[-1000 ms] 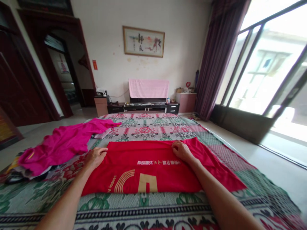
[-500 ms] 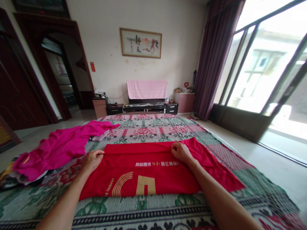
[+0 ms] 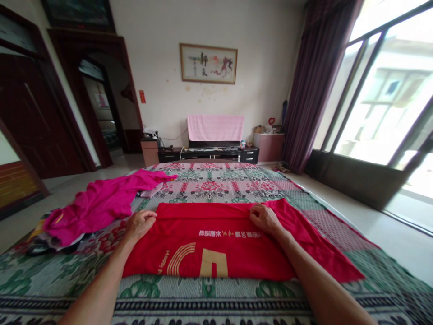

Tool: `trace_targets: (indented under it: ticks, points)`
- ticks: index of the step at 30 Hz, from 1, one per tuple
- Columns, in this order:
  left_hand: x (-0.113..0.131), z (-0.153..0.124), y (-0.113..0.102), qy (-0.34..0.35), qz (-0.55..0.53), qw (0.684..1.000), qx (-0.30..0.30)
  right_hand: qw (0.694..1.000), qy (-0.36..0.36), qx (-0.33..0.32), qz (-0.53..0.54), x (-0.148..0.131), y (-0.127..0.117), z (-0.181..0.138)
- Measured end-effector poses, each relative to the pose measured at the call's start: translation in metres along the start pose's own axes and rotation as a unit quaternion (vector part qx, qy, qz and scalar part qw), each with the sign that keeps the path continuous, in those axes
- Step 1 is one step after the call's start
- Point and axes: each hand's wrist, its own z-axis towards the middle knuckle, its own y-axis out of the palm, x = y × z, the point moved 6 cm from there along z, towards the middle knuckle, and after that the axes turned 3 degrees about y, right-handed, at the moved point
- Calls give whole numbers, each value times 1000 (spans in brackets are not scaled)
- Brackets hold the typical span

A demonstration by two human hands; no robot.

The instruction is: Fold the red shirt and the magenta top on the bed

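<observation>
A red cloth (image 3: 238, 249) lies flat in a long band across the patterned blanket (image 3: 206, 290), between its left and right edges and well short of its far edge. The cloth is smooth but for shallow creases along its far side; white characters (image 3: 221, 234) cross its middle, and a gold block (image 3: 216, 259) and gold curved stripes (image 3: 182, 257) reach its near edge. At its right end a loose flap slants toward the blanket's right edge. The left hand (image 3: 140, 224) pinches the cloth's far left corner between thumb and fingers; the right hand (image 3: 265, 219), fingers curled in, grasps its far edge. A crumpled pink garment (image 3: 98, 203) lies toward the blanket's left edge, over other clothes.
</observation>
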Motion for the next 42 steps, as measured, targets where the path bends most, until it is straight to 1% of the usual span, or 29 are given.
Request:
trace_targets:
  ticks: [4,5,7,9,13,15,19,25,28,32,34,36,38,40,42]
  points:
    - [-22,1,-5,-78,-99,991,51,996,36,75,8,8,-8,0]
    - [-24,1,-6,-84,-106,989,62,995,41,86,6,10,-8,0]
    - [-21,1,-5,-75,-96,991,59,995,41,88,0,11,-7,1]
    - [-11,1,-4,-42,-65,996,44,996,36,77,-7,12,-3,1]
    - [15,-2,1,84,1,996,28,998,27,54,-20,13,4,3]
    - [21,-5,5,131,38,990,26,999,25,35,-30,16,9,4]
    - [22,-11,11,170,98,980,25,999,26,-2,-47,20,17,6]
    - [20,-14,11,136,143,980,12,998,37,-17,-56,21,18,6]
    - [18,-13,13,135,144,980,0,997,36,-24,-62,19,17,4]
    - [12,-8,16,142,139,980,0,995,55,-45,-77,14,16,-1]
    - [8,-5,18,141,131,981,0,992,67,-40,-94,12,14,-2]
    - [6,-4,20,138,127,982,-2,988,94,-23,-119,12,10,-4]
    - [4,-3,21,136,126,983,-5,981,140,-23,-134,17,9,-5]
    - [2,-2,22,137,125,983,-7,974,180,-46,-133,23,11,-7]
    - [2,-2,23,141,124,982,-9,971,196,-68,-122,25,14,-8]
